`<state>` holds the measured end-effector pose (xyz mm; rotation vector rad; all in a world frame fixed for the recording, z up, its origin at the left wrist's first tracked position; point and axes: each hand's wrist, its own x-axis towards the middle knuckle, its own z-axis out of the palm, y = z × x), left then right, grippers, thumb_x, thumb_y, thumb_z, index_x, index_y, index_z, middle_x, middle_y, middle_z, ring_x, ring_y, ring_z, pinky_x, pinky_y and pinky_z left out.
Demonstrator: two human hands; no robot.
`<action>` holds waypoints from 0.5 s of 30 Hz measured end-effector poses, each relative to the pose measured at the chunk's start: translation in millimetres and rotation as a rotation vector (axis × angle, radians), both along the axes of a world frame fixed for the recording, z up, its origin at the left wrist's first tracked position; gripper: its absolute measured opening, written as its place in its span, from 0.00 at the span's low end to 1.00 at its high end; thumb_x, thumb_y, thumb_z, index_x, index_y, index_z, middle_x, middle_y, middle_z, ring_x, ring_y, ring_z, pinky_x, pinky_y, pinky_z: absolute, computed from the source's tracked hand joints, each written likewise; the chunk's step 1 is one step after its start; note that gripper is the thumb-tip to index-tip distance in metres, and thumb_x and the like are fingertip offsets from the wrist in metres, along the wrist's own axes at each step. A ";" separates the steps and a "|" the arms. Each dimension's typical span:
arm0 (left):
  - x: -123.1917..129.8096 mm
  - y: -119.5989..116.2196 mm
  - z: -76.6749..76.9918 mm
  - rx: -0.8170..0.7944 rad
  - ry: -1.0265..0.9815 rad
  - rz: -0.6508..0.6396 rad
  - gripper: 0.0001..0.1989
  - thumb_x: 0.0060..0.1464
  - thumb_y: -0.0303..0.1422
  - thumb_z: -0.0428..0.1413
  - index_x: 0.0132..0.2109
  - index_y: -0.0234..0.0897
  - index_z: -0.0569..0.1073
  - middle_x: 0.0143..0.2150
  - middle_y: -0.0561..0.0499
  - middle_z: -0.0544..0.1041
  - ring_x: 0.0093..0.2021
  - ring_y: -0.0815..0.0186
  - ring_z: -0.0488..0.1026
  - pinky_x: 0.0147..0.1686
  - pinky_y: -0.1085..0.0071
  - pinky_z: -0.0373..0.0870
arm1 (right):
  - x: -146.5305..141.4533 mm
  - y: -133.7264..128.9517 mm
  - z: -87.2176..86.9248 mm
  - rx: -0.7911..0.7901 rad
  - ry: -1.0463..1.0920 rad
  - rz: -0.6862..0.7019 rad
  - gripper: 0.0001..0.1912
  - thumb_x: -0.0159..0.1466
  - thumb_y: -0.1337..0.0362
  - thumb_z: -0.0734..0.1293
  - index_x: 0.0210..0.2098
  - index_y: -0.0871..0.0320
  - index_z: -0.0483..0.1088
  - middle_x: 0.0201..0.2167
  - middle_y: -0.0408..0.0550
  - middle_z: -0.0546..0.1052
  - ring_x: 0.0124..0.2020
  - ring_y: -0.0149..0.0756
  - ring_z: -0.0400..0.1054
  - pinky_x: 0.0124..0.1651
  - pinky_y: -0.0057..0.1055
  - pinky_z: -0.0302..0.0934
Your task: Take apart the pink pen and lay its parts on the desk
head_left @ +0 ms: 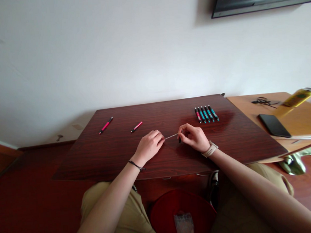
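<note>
1 thin rod (pixel 171 136), central over the tabletop (pixel 171 112); left hand (pixel 150 142) and right hand (pixel 193 137) pinched closed on opposite ends. Uneven pull might bend it; a nudge might shift the small dark part (pixel 180 140) beside the right hand.

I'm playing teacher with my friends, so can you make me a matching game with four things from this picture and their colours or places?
Things:
1. can
2. thin rod
3. phone
4. row of five pens

Colours or places:
A. black
B. yellow
C. one pink, four teal
D. between the left hand and the right hand

Pairs: 1-B, 2-D, 3-A, 4-C
</note>
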<state>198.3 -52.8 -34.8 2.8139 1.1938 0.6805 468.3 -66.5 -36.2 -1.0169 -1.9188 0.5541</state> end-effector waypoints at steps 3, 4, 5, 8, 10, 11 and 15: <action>-6.1 4.2 1.1 0.006 0.001 0.036 0.07 0.72 0.31 0.55 0.44 0.39 0.77 0.45 0.47 0.79 0.48 0.59 0.77 0.52 0.63 0.75 | 0.0 0.4 0.2 -0.017 0.026 -0.014 0.08 0.73 0.56 0.69 0.41 0.54 0.71 0.30 0.43 0.82 0.26 0.33 0.72 0.33 0.28 0.63; -8.3 5.6 1.3 0.006 -0.004 0.055 0.07 0.72 0.31 0.55 0.43 0.39 0.77 0.45 0.47 0.79 0.48 0.59 0.77 0.51 0.63 0.75 | -0.2 0.5 0.3 -0.022 0.033 -0.019 0.09 0.73 0.55 0.68 0.41 0.54 0.71 0.30 0.44 0.82 0.27 0.33 0.72 0.33 0.28 0.63; -10.5 7.0 1.5 0.005 -0.012 0.078 0.07 0.72 0.31 0.55 0.43 0.39 0.77 0.45 0.47 0.79 0.48 0.59 0.77 0.50 0.63 0.75 | -0.4 0.5 0.4 -0.028 0.039 -0.022 0.10 0.73 0.54 0.68 0.41 0.54 0.71 0.30 0.44 0.83 0.27 0.33 0.73 0.32 0.29 0.63; -16.5 11.1 1.2 -0.016 -0.052 0.150 0.05 0.70 0.31 0.57 0.42 0.40 0.77 0.45 0.48 0.80 0.46 0.60 0.78 0.47 0.65 0.74 | -0.6 0.5 0.7 -0.048 0.043 -0.023 0.11 0.73 0.53 0.68 0.41 0.54 0.71 0.31 0.45 0.83 0.27 0.34 0.73 0.32 0.29 0.63; -19.6 13.6 0.7 -0.034 -0.082 0.186 0.05 0.69 0.31 0.58 0.42 0.40 0.77 0.45 0.48 0.80 0.46 0.60 0.78 0.45 0.66 0.74 | 0.0 0.5 0.7 -0.054 0.036 -0.028 0.11 0.73 0.53 0.68 0.41 0.54 0.71 0.30 0.45 0.82 0.28 0.34 0.73 0.33 0.29 0.63; -21.0 14.8 0.5 -0.039 -0.096 0.200 0.05 0.69 0.31 0.58 0.42 0.40 0.77 0.45 0.49 0.80 0.45 0.61 0.78 0.45 0.66 0.74 | 0.5 0.6 0.5 -0.054 0.030 -0.035 0.11 0.73 0.54 0.68 0.41 0.54 0.71 0.30 0.44 0.81 0.27 0.34 0.72 0.34 0.29 0.62; -25.4 17.8 1.8 -0.039 -0.123 0.240 0.05 0.68 0.30 0.58 0.41 0.41 0.77 0.44 0.50 0.80 0.44 0.61 0.79 0.45 0.66 0.74 | 2.7 3.7 -2.6 -0.070 -0.022 -0.057 0.11 0.72 0.53 0.67 0.41 0.55 0.72 0.27 0.42 0.76 0.26 0.33 0.67 0.32 0.29 0.58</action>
